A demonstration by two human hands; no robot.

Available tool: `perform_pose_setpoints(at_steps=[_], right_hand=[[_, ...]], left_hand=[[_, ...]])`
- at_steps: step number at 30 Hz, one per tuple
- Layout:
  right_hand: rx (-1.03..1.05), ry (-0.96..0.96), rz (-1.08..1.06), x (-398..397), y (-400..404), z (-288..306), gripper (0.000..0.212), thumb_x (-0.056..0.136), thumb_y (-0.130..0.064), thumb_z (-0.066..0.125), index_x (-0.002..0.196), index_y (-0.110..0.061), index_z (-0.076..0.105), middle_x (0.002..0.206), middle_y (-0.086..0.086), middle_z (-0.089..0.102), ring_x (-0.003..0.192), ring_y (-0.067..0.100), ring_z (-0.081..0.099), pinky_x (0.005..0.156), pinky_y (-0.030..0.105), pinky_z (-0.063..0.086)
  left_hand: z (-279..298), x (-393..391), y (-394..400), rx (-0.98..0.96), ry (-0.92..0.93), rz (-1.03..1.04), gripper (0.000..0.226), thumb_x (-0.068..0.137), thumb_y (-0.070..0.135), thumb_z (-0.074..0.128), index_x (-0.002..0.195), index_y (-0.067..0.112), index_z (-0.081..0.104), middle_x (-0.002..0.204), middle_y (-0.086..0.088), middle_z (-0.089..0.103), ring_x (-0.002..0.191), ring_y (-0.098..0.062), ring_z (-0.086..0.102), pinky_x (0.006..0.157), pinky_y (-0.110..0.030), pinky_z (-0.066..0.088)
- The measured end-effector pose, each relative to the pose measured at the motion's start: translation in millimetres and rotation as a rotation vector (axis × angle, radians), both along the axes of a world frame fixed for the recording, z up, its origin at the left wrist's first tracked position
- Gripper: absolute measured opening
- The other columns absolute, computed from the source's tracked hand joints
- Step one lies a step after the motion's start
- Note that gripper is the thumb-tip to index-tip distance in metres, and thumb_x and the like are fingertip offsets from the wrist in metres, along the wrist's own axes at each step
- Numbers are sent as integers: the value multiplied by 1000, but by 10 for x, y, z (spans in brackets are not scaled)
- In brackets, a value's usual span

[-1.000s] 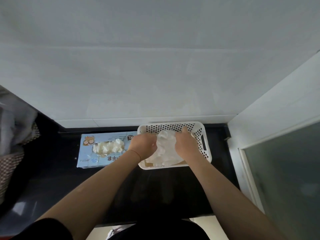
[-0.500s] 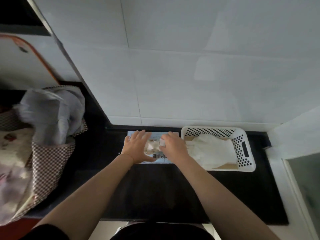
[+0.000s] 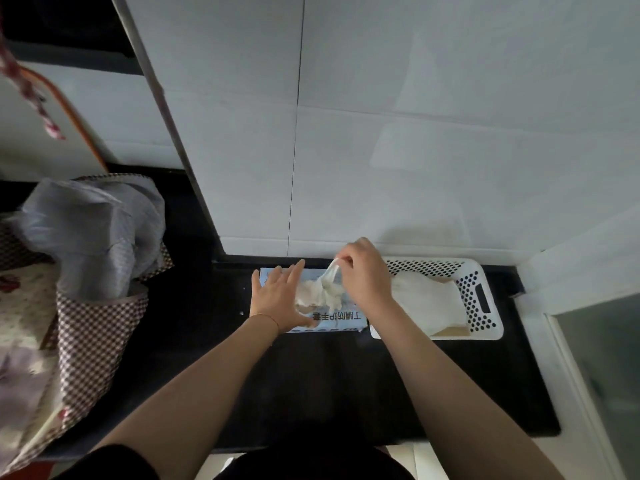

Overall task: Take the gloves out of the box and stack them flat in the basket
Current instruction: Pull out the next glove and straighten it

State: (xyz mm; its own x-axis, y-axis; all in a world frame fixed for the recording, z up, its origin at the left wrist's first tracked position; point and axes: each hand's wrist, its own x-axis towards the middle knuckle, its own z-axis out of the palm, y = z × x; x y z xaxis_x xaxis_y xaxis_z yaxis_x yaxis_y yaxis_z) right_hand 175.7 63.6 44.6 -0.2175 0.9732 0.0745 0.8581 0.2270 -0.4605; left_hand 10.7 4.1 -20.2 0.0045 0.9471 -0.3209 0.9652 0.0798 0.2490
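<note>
Pinching glove (image 3: 327, 277): right hand (image 3: 365, 271), above box (image 3: 341, 318) | left hand (image 3: 280, 299): spread flat on box | basket (image 3: 485, 306): gloves stacked (image 3: 424, 301) | table (image 3: 311, 375): black

Box on my left, basket on my right, both against the wall.

The box (image 3: 341, 318) lies on the counter (image 3: 311, 375) just left of the basket (image 3: 485, 299), nearly touching it. My left hand (image 3: 280, 299) rests on the box's left half; my right hand (image 3: 363, 271) is above its right half, with a glove (image 3: 323, 289) between them. More gloves (image 3: 426, 299) lie in the basket. A bag (image 3: 86, 254) stands far left.
</note>
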Motion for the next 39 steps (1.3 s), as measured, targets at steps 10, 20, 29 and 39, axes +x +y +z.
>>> perform_pose_setpoints(at_steps=[10, 20, 29, 39], right_hand=[[39, 168, -154, 140, -139, -83, 7, 96, -12, 56, 93, -7, 60, 98, 0, 53, 82, 17, 55, 70, 29, 47], [97, -323, 66, -18, -249, -191, 26, 78, 2, 58, 102, -9, 61, 101, 6, 57, 96, 28, 54, 81, 38, 39], [-140, -348, 81, -263, -239, -307, 10, 96, -30, 58, 92, -21, 59, 91, -5, 62, 94, 19, 53, 86, 36, 30], [51, 58, -80, -188, -7, 104, 30, 86, -7, 60, 56, -13, 56, 64, 0, 53, 68, 25, 51, 64, 37, 39]], left_hand=[[15, -17, 11, -17, -108, 31, 133, 61, 69, 76, 154, 31, -10, 159, 2, 28, 151, -19, 8, 119, -56, 1], [24, -87, 3, 62, -166, 58, 112, 72, 71, 65, 155, 30, 4, 147, 2, 41, 138, -20, 34, 112, -46, 29], [-67, -145, -66, 49, -213, 134, 116, 69, 76, 65, 156, 26, 6, 150, 5, 39, 140, -14, 32, 112, -42, 29], [-32, -138, -49, 57, -241, 175, 121, 62, 84, 62, 154, 28, 7, 147, 7, 42, 136, -13, 37, 109, -40, 29]])
